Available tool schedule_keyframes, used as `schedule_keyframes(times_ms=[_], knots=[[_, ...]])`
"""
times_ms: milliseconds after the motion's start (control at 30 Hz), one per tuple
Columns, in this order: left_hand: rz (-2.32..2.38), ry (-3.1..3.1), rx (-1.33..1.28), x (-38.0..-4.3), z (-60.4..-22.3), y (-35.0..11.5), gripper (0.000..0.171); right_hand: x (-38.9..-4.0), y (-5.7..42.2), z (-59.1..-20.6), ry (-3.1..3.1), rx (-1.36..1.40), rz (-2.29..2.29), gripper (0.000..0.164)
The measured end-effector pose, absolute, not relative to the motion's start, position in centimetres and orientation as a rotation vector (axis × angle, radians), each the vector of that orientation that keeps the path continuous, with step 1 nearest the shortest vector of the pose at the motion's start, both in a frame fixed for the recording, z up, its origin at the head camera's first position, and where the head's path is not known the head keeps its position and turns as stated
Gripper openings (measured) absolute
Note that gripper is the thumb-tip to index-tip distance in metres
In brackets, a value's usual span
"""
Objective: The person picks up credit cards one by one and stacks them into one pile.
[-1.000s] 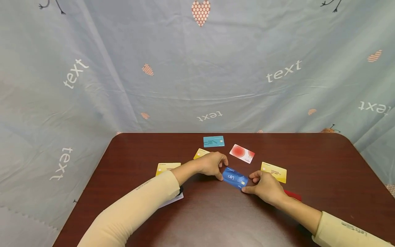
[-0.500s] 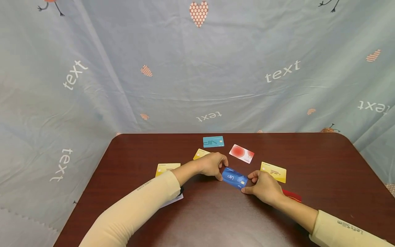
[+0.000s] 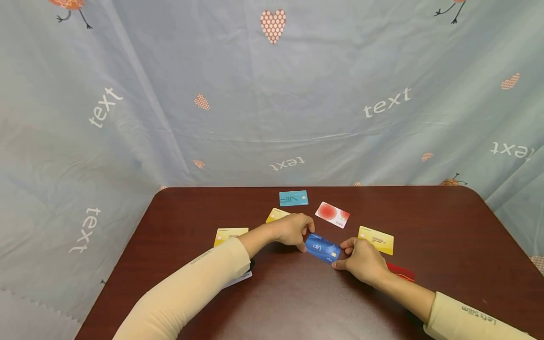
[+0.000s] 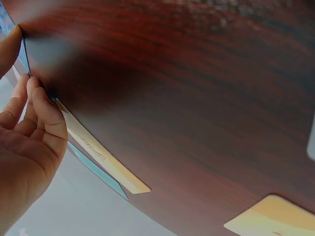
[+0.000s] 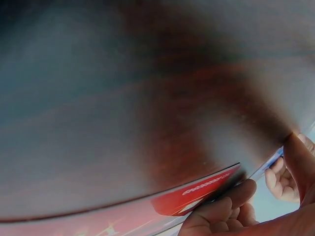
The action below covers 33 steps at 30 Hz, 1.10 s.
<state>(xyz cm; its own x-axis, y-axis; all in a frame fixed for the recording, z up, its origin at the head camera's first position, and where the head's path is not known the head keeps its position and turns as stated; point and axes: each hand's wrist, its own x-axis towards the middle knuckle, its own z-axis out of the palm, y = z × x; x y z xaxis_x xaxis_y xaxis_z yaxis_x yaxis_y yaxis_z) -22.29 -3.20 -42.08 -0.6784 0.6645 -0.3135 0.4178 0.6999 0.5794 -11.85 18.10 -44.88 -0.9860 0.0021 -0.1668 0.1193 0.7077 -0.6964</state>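
A blue card marked VIP (image 3: 323,248) lies at a slant near the middle of the dark table. My left hand (image 3: 292,230) holds its left end, thumb at the near corner and bent fingers at the far one. At the opposite end my right hand (image 3: 363,259) grips the card the same way between thumb and fingers. In the left wrist view, the left hand (image 4: 27,142) shows its fingertips right at the card's edge. The right thumb (image 5: 298,160) meets the blue card's edge in the right wrist view, with part of the other hand beyond it.
A teal VIP card (image 3: 293,198) and a red-and-white card (image 3: 333,215) lie farther back. Yellow cards lie behind the left hand (image 3: 276,214), at left (image 3: 229,234) and at right (image 3: 377,240). My forearms partly cover a red card (image 3: 401,272) and a pale card (image 3: 239,279).
The head view has tilted up a little, so everything sits slightly lower in it. Both hands and the blue card stay almost where they were.
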Motion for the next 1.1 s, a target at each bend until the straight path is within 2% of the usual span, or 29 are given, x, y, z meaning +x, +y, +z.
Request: schedule_keyframes(times_ms=[667,967,1100], knots=[[0.61,2.403,0.865,-22.31,-42.11,-3.14,0.045,-11.76,18.06,-44.93,2.784,0.092,-1.1,0.053],[0.494,2.484,0.896,-21.76,-41.98,-2.88,0.046,-11.77,18.31,-45.11,2.791,0.034,-1.105,0.057],[0.497,2.5,0.881,-21.55,-42.05,-2.91,0.046,-11.87,18.37,-44.99,2.788,0.002,-1.123,0.054]])
